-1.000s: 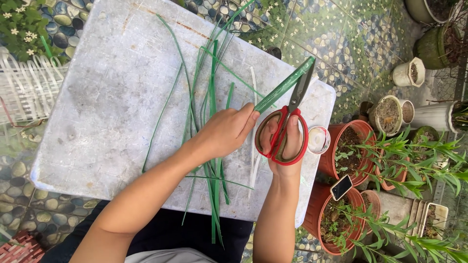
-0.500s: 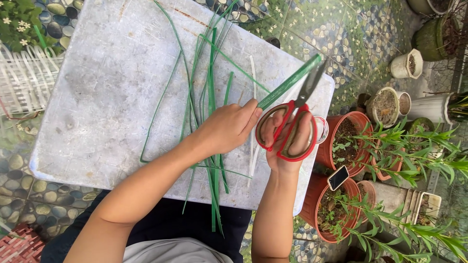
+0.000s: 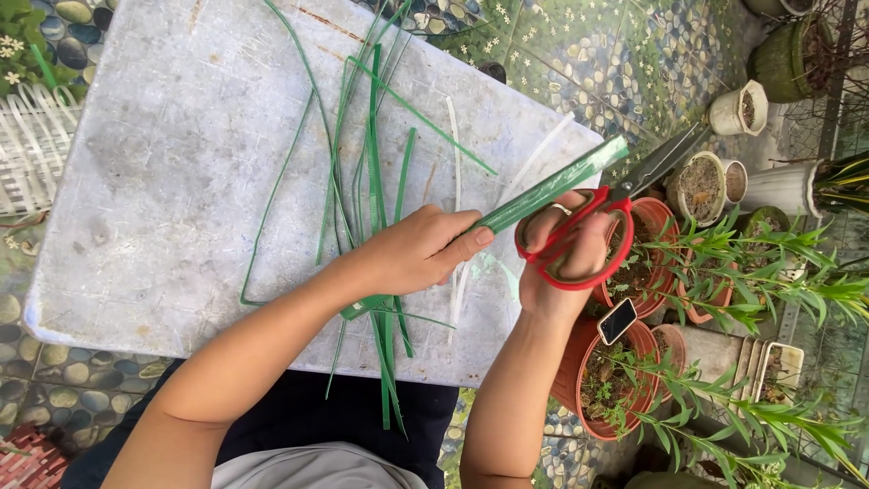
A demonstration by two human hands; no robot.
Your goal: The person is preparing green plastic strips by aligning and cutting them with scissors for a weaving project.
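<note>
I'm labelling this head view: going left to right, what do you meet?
White basket → loose green leaf strips → left hand → right hand with red scissors → white pot.

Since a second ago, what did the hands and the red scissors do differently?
Not much. The right hand tilted the red scissors a little, so the blades lie flatter, pointing right along the green strip. The left hand still pinches that strip; nothing was picked up or let go. The loose green strips on the grey board stayed put, and so did the plant pots.
</note>
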